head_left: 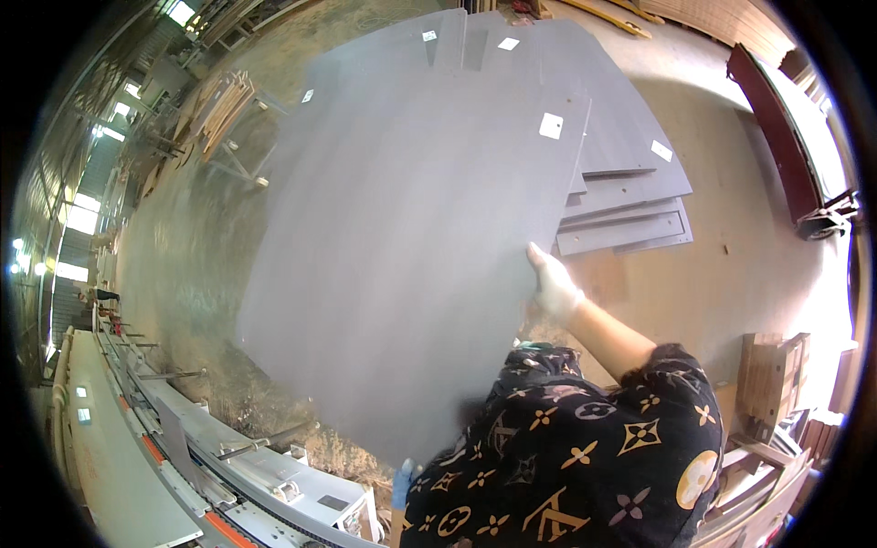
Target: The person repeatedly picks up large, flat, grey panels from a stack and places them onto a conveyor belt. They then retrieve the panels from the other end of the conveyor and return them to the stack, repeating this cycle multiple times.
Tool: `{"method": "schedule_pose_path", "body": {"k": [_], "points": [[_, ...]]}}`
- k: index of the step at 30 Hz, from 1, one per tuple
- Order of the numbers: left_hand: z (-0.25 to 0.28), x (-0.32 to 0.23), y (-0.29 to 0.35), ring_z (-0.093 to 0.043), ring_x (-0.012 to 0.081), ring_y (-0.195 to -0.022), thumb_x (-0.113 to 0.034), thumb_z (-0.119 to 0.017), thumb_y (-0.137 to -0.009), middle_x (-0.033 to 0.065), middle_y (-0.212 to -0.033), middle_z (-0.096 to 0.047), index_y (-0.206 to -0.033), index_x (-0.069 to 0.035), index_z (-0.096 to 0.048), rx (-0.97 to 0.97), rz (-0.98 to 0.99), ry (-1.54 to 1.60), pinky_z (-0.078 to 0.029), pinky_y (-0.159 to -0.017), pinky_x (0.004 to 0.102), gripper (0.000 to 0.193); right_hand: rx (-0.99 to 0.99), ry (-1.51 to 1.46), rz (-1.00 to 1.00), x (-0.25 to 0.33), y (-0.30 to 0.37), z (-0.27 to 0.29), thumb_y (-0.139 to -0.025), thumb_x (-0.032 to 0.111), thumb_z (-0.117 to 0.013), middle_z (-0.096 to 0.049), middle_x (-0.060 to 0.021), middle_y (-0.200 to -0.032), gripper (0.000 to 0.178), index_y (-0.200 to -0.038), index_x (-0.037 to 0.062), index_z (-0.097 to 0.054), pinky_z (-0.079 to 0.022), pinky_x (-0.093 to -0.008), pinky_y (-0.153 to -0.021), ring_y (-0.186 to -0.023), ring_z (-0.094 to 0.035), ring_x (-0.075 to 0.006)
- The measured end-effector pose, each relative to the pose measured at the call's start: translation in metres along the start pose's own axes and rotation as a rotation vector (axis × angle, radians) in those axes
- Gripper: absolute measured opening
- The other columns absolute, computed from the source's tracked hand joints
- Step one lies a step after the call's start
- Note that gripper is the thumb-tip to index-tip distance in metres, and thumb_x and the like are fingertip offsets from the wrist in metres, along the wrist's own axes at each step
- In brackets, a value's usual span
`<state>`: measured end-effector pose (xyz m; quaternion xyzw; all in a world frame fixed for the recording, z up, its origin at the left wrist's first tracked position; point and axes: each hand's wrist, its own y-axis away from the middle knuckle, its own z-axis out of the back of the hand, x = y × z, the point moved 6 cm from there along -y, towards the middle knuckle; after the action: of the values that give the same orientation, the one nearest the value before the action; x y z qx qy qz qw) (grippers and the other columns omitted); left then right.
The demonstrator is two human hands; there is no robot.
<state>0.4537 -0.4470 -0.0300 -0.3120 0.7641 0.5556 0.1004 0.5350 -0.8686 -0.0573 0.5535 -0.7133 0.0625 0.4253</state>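
Observation:
A large flat grey panel [402, 228] spans the middle of the view, tilted in front of my body. My right hand [553, 285], in a whitish glove, grips its right edge, with the thumb lying along the edge and the other fingers hidden behind. At the panel's near edge, low in the view, my left hand [403, 479] shows only in part, bluish and holding that edge. Beyond the panel lies a stack of more grey panels [630, 151], some with small white labels [661, 151]. One smaller piece [625, 233] has a rectangular frame line.
A long machine with a conveyor track [196, 470] runs along the lower left. Wooden strips [228, 114] rest on a metal stand at the far left. To the right are a dark red wheeled cart [776, 137] and stacked brown boards [769, 379].

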Motion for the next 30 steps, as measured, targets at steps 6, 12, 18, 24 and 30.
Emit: {"method": "schedule_pose_path", "body": {"k": [6, 12, 18, 24, 30], "points": [[0.111, -0.106, -0.045, -0.048, 0.0294, -0.115, -0.052, -0.035, -0.092, 0.0116, -0.127, -0.05, -0.131, -0.007, -0.044, 0.092, -0.372, -0.08, -0.041, -0.096, 0.044, 0.06, -0.153, 0.089, -0.301, -0.041, 0.072, 0.003, -0.089, 0.026, -0.059, -0.056, -0.0089, -0.116, 0.041, -0.119, -0.0007, -0.051, -0.044, -0.0384, -0.091, -0.106, -0.052, -0.0216], [0.203, -0.125, -0.084, -0.048, 0.0305, -0.115, -0.07, -0.036, -0.084, 0.0133, -0.131, -0.047, -0.134, -0.007, -0.041, -0.062, -0.193, -0.128, -0.041, -0.097, 0.0462, 0.081, 0.039, 0.046, -0.325, -0.053, 0.091, 0.014, -0.082, 0.025, -0.064, -0.058, -0.0104, -0.113, 0.043, -0.115, 0.0004, -0.053, -0.048, -0.04, -0.088, -0.103, -0.056, -0.0229], [0.213, -0.076, -0.022, -0.051, 0.0266, -0.112, -0.058, -0.047, -0.087, 0.0121, -0.125, -0.053, -0.128, -0.001, -0.046, -0.389, -0.419, -0.021, -0.042, -0.097, 0.0389, 0.069, 0.043, -0.115, 0.0, -0.022, 0.07, 0.039, -0.082, 0.022, -0.06, -0.062, -0.0124, -0.1, 0.033, -0.105, -0.0015, -0.057, -0.05, -0.0365, -0.082, -0.091, -0.06, -0.0244], [0.251, -0.042, 0.087, -0.055, 0.0227, -0.099, -0.049, -0.048, -0.091, 0.0117, -0.115, -0.057, -0.122, -0.001, -0.051, -0.563, -0.507, 0.136, -0.046, -0.087, 0.0332, 0.057, 0.111, -0.04, -0.064, -0.051, 0.081, 0.012, -0.078, 0.019, -0.061, -0.063, -0.0103, -0.098, 0.028, -0.099, -0.0002, -0.061, -0.05, -0.0359, -0.081, -0.088, -0.06, -0.024], [0.345, 0.122, 0.177, -0.054, 0.0192, -0.098, -0.044, -0.048, -0.092, 0.0099, -0.112, -0.058, -0.119, 0.002, -0.053, -0.954, -0.752, 0.279, -0.045, -0.085, 0.0298, 0.053, 0.429, 0.11, -0.35, -0.105, 0.069, -0.094, -0.075, 0.024, -0.061, -0.06, -0.0116, -0.109, 0.042, -0.11, 0.0003, -0.057, -0.048, -0.0402, -0.087, -0.097, -0.057, -0.0263]]}}
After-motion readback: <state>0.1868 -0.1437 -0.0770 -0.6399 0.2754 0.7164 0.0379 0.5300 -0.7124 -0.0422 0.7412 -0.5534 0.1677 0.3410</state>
